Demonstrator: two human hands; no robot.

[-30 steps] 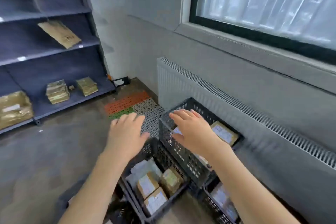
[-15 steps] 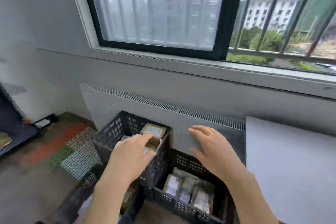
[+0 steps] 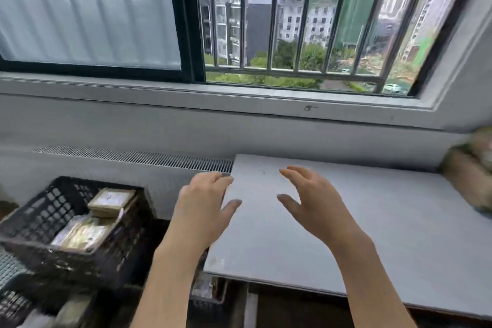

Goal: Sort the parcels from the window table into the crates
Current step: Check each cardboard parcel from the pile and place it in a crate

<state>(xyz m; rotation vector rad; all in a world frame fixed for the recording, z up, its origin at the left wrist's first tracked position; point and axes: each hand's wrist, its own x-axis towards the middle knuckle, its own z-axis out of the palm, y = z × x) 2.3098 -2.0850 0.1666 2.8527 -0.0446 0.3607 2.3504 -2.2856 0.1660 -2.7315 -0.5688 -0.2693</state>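
Left hand [image 3: 202, 210]: raised over the near left corner of the surface; fingers [image 3: 222, 178] loosely spread and lightly bent, holding nothing.
Right hand [image 3: 316, 208]: raised over the surface just right of the left hand; fingers [image 3: 294, 170] spread and relaxed, holding nothing.
Surface [image 3: 372, 221]: grey slab under the window; the part below and around both hands is bare.
Parcels [image 3: 468, 168]: a blurred brownish heap at the far right edge of the surface, well to the right of the right hand's fingers; how many there are cannot be told.
Upper crate [image 3: 42, 210]: black lattice crate to the left of the left hand's fingers and lower; holds several flat packets, one resting tilted on top.
Packets in upper crate [image 3: 110, 201]: tan and silvery wraps, labels too blurred to read.
Lower crates [image 3: 16, 301]: dark crates below the upper one, at the bottom left; more packets inside, mostly hidden by the left forearm and by blur.
Done, as judged: a good share is sorted, since the crates already carry packets.
Left, as judged: at least the heap at the right remains on the surface; neither hand is near it yet.
Next step, as judged: a reach to the right for a parcel, then a carry leftward to a crate.
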